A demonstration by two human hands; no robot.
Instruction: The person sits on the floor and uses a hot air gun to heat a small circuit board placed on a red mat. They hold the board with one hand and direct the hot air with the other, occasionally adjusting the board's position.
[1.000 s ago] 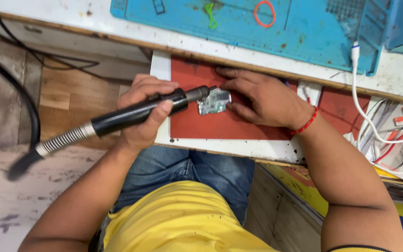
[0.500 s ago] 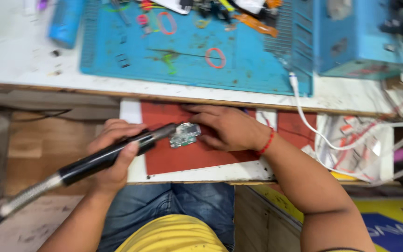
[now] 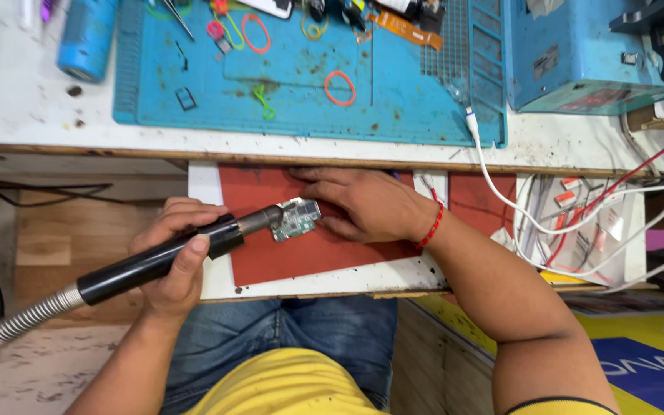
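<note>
My left hand (image 3: 174, 257) grips a black rotary tool handpiece (image 3: 155, 260) with a flexible metal shaft running off to the lower left. Its metal tip touches a small green circuit board (image 3: 297, 218). My right hand (image 3: 363, 204) presses that board down on a red mat (image 3: 293, 257), fingers flat beside and over the board's right edge. The mat lies on a white pull-out shelf (image 3: 203, 184) below the workbench, above my lap.
A blue work mat (image 3: 301, 84) on the white bench carries rubber bands, tweezers and small parts. A blue cylinder (image 3: 86, 38) lies at upper left, a blue machine (image 3: 578, 54) at upper right. White and red cables (image 3: 547, 223) hang at the right.
The view has tilted up, showing more of the bench. Both hands stay on the tool and the board, with the tip still at the board's left edge.
</note>
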